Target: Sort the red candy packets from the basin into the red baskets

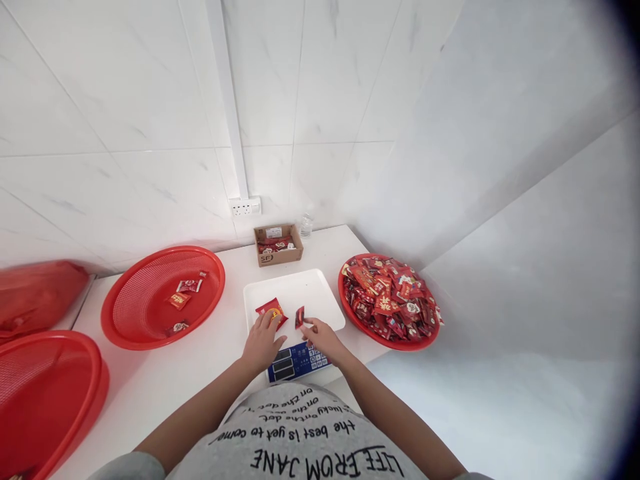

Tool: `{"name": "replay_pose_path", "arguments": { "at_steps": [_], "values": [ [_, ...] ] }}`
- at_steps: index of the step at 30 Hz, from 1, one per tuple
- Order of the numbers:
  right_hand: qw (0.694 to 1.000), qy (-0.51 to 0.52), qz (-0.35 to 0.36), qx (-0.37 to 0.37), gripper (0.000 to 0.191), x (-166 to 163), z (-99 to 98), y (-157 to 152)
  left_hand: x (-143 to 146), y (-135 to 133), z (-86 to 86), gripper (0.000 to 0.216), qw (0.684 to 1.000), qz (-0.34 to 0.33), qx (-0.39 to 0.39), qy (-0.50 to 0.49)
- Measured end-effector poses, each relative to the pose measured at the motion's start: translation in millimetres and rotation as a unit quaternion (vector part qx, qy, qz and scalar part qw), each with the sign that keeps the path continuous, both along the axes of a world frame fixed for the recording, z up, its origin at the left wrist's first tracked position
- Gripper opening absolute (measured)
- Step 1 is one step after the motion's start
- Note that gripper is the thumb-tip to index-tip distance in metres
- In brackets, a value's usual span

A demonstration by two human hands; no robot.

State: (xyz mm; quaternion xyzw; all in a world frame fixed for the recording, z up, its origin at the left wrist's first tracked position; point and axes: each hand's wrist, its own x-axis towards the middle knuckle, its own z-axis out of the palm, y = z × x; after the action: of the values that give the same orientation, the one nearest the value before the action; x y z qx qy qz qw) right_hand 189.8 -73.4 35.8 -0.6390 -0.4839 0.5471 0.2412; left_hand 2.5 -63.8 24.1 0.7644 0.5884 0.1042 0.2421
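On the white weighing tray [320, 293] of a digital scale lies a red packet [279, 308] with a yellow mark. My left hand [261, 341] rests at the packet's near edge, fingers stretched and thumb apart; its fingertips cover part of the packet. Just to the right, my right hand [324, 339] pinches a small dark red sachet [300, 317] above the tray. Below the hands shows the scale's blue panel [295, 362] with dark displays and keys, partly covered by my right hand.
A red basket [341, 293] heaped with red packets stands right. Another red basket [113, 313] at left holds several packets. At the near left is a third red basket [97, 393], beside a red bag [45, 293]. Behind the scale stand a cardboard box [280, 257] of packets and a clear glass [306, 225].
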Motion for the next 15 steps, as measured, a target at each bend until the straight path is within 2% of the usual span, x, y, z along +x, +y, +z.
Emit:
{"name": "replay_pose_path", "arguments": {
  "at_steps": [4, 9, 11, 13, 15],
  "values": [
    [0.998, -0.054, -0.006, 0.039, 0.057, 1, -7.0, 5, -3, 1, -4.8, 0.059, 0.996, -0.050, -0.049, 0.047],
    [0.994, -0.079, 0.051, 0.056, 0.056, -2, -15.3, 3, -5, 5, -7.5, 0.058, 0.994, -0.094, -0.053, -0.001],
    [0.994, -0.072, 0.062, 0.054, 0.053, -2, -16.8, 1, -4, 9, 2.2, 0.054, 0.994, -0.081, -0.055, -0.047],
    [0.995, -0.066, 0.059, 0.053, 0.050, -2, -18.4, -1, -3, 11, 20.5, 0.046, 0.989, -0.058, -0.057, -0.125],
    [0.995, -0.063, 0.047, 0.056, 0.045, 0, -20.1, -3, -2, 8, 42.8, 0.040, 0.966, -0.072, -0.079, -0.236]
  ]
}}
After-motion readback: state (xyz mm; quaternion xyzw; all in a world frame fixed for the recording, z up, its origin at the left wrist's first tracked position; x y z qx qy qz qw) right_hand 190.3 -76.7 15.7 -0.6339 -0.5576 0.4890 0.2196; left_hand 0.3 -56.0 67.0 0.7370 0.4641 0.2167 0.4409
